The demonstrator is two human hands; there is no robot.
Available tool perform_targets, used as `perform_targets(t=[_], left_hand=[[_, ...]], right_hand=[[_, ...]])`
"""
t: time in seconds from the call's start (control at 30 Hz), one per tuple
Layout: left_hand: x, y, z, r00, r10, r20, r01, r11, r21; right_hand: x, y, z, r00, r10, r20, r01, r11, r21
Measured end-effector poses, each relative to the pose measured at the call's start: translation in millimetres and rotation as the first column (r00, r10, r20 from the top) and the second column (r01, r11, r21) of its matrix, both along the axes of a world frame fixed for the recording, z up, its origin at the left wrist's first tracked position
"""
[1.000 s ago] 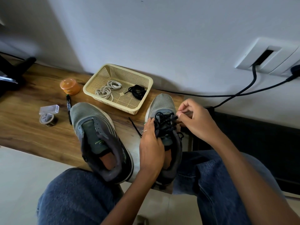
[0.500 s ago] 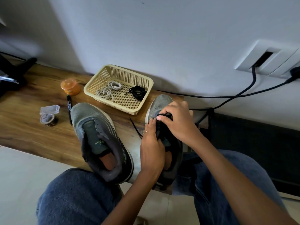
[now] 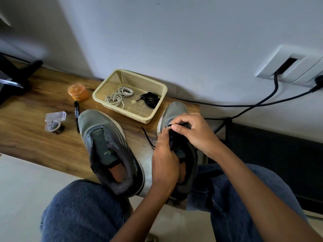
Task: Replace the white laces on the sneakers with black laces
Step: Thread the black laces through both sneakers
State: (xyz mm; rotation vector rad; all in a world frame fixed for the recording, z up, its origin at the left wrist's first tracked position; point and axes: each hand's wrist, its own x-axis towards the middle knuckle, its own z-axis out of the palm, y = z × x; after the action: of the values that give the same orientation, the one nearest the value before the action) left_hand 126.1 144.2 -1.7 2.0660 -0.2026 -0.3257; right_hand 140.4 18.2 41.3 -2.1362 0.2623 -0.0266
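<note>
Both hands on the right sneaker [image 3: 174, 110], at the desk's right end. Right hand [image 3: 194, 131] curled over the eyelet area, thumb and forefinger pinching the black lace [image 3: 172, 137]. Left hand [image 3: 164, 159] grips the sneaker's left side, fingers curled onto the tongue; ring on one finger. Hands hide most of the lacing; how far it is threaded can't be made out. One loose lace end [image 3: 147, 137] trails onto the desk [image 3: 35, 135] left of the shoe.

Left sneaker [image 3: 106, 145] beside it, no lace in its eyelets, heel over the desk edge.

Behind both: cream basket [image 3: 111, 79] holding coiled white laces [image 3: 118, 96] and a bundled black lace [image 3: 150, 99]. Further left: black marker [image 3: 76, 114], orange jar [image 3: 78, 92], tape roll [image 3: 54, 127], clear box [image 3: 56, 116].

Wood-grain desk against a pale wall; black cables [image 3: 244, 105] run from a wall socket [image 3: 290, 67]. Dark object at far left cut off.
</note>
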Motion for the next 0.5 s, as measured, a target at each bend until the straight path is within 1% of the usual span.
perform_targets(t=[0.03,0.1,0.13,0.17,0.2,0.23,0.27,0.37,0.43,0.5], left_hand=[[0.1,0.3,0.0,1.000,0.006,0.001,-0.006,1.000,-0.006],[0.4,0.2,0.2,1.000,0.022,0.004,-0.022,1.000,-0.020],[0.2,0.4,0.6,1.000,0.030,0.002,-0.030,0.999,-0.030],[-0.2,0.9,1.2,0.999,0.034,-0.003,-0.034,0.999,-0.038],[-0.4,1.4,1.5,0.999,0.037,-0.009,-0.037,0.998,-0.043],[-0.7,1.8,1.5,0.999,0.036,-0.018,-0.037,0.998,-0.044],[-0.9,2.2,1.6,0.999,0.036,-0.026,-0.037,0.998,-0.044],[-0.8,2.0,1.9,0.998,0.044,-0.051,-0.047,0.997,-0.065],[0.1,1.0,0.8,0.994,0.056,-0.089,-0.066,0.992,-0.112],[0.6,0.3,-0.6,0.991,0.066,-0.119,-0.083,0.987,-0.140]], right_hand=[[-0.6,-1.8,3.9,1.000,-0.001,-0.006,0.001,1.000,0.015],[-3.0,-9.2,15.4,0.999,-0.035,0.037,0.028,0.985,0.169],[-3.8,-14.2,22.4,0.993,-0.098,0.065,0.079,0.966,0.245],[-4.9,-20.0,28.8,0.980,-0.181,0.082,0.151,0.945,0.290],[-6.2,-25.8,32.4,0.963,-0.255,0.089,0.219,0.929,0.298],[-8.5,-30.7,34.0,0.952,-0.295,0.077,0.263,0.923,0.282],[-10.9,-34.0,34.5,0.954,-0.297,0.044,0.278,0.930,0.241],[-16.9,-35.5,28.5,0.974,-0.197,-0.114,0.208,0.974,0.093],[-17.5,-32.8,24.1,0.973,-0.137,-0.185,0.151,0.986,0.064],[-16.2,-30.4,20.0,0.973,-0.118,-0.199,0.136,0.988,0.077]])
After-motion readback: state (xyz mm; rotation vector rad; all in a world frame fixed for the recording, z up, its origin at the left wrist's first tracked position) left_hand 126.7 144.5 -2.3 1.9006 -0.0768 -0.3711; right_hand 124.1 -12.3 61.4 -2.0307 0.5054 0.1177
